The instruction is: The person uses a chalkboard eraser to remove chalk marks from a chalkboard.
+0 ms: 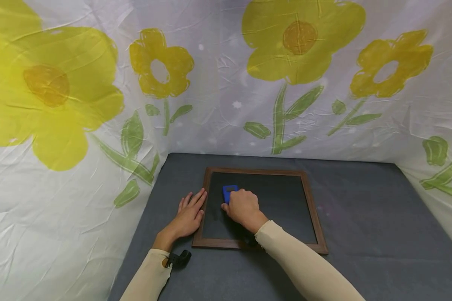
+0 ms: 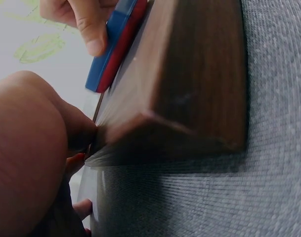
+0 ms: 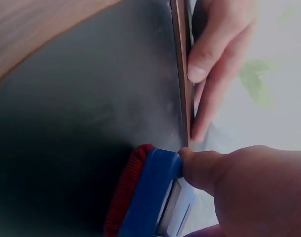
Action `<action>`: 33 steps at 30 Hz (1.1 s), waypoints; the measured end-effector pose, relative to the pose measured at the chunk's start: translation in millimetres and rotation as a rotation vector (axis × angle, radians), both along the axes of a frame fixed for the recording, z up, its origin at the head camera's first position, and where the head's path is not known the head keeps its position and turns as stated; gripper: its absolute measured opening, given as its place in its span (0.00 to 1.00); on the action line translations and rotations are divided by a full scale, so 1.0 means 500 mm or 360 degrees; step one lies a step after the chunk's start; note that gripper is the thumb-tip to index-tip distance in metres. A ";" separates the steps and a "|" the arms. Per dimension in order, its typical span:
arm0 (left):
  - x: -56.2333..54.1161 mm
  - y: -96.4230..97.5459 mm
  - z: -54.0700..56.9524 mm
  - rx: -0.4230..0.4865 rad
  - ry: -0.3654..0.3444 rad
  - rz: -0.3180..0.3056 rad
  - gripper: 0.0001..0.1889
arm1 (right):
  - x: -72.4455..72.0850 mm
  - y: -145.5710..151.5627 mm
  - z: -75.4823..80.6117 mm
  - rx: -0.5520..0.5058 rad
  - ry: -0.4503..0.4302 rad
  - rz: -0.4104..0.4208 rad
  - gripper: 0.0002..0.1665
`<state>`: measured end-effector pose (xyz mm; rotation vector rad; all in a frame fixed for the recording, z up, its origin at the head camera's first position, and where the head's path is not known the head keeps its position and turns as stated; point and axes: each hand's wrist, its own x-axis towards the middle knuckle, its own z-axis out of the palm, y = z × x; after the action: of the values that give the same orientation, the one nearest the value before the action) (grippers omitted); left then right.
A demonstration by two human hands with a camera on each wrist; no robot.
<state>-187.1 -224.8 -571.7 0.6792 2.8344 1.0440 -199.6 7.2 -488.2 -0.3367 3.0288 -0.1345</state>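
A blackboard [image 1: 275,205] in a brown wooden frame lies flat on the dark table. My right hand [image 1: 245,209] grips a blue eraser [image 1: 229,190] over the left part of the board. In the right wrist view the eraser [image 3: 152,192] shows a red ribbed pad turned toward the black surface, with the thumb against its blue body. My left hand [image 1: 188,215] rests at the frame's left side, fingers spread and fairly straight. The left wrist view shows its thumb touching the wooden frame [image 2: 140,94]; the other fingers are mostly hidden there.
A grey cloth [image 1: 365,217] covers the table around the board. Behind and at the sides hangs a white sheet [image 1: 214,83] printed with yellow flowers. A black strap device [image 1: 178,259] sits on the left wrist.
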 end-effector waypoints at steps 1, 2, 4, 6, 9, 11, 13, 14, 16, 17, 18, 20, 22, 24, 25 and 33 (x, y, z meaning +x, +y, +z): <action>0.000 0.000 0.000 0.0014 0.0018 -0.0004 0.34 | 0.001 -0.004 0.000 -0.0003 0.0003 0.0012 0.35; 0.000 -0.001 -0.002 0.0017 0.0023 -0.0005 0.34 | 0.002 -0.008 0.000 -0.0001 0.0007 0.0026 0.36; -0.002 -0.002 -0.004 0.0015 0.0025 -0.0002 0.34 | 0.005 -0.013 0.001 -0.0006 0.0016 0.0050 0.37; -0.003 -0.002 -0.006 -0.0004 0.0010 0.0005 0.35 | 0.007 -0.018 0.001 -0.0010 0.0025 0.0065 0.39; -0.007 -0.003 -0.013 -0.0024 -0.0005 0.0019 0.35 | 0.010 -0.021 -0.001 0.0002 0.0032 0.0082 0.42; -0.008 -0.003 -0.014 -0.0026 0.0000 0.0027 0.35 | 0.010 -0.021 -0.003 0.0015 0.0039 0.0097 0.43; -0.007 -0.003 -0.012 -0.0026 0.0007 0.0030 0.35 | 0.010 -0.020 -0.003 0.0036 0.0047 0.0125 0.44; -0.006 -0.002 -0.010 -0.0025 0.0008 0.0030 0.35 | 0.010 -0.020 -0.003 0.0047 0.0053 0.0140 0.44; -0.004 -0.001 -0.005 -0.0027 0.0010 0.0019 0.34 | 0.011 -0.018 -0.003 0.0069 0.0056 0.0170 0.44; -0.002 0.001 0.000 -0.0017 0.0006 0.0013 0.34 | 0.012 -0.018 -0.003 0.0079 0.0057 0.0187 0.44; 0.000 0.002 0.005 -0.0012 0.0004 0.0007 0.34 | 0.013 -0.016 -0.003 0.0086 0.0054 0.0199 0.44; 0.003 0.004 0.012 0.0005 -0.0010 -0.0002 0.34 | 0.014 -0.014 -0.003 0.0099 0.0041 0.0222 0.44; 0.005 0.004 0.017 0.0012 -0.0014 -0.0006 0.34 | 0.016 -0.011 -0.004 0.0098 0.0020 0.0243 0.44; 0.006 0.004 0.017 -0.0009 -0.0036 -0.0001 0.34 | 0.018 -0.007 -0.003 0.0097 -0.0001 0.0271 0.43; 0.005 0.004 0.016 -0.0023 -0.0047 0.0001 0.34 | 0.018 -0.005 -0.002 0.0093 -0.0013 0.0285 0.42; 0.006 0.007 0.029 -0.0118 -0.0068 0.0014 0.34 | 0.024 0.021 0.000 0.0028 -0.0132 0.0385 0.42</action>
<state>-183.8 -221.4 -557.1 0.6305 2.8261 0.9375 -187.8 17.6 -488.2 -0.6732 2.8766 -0.1012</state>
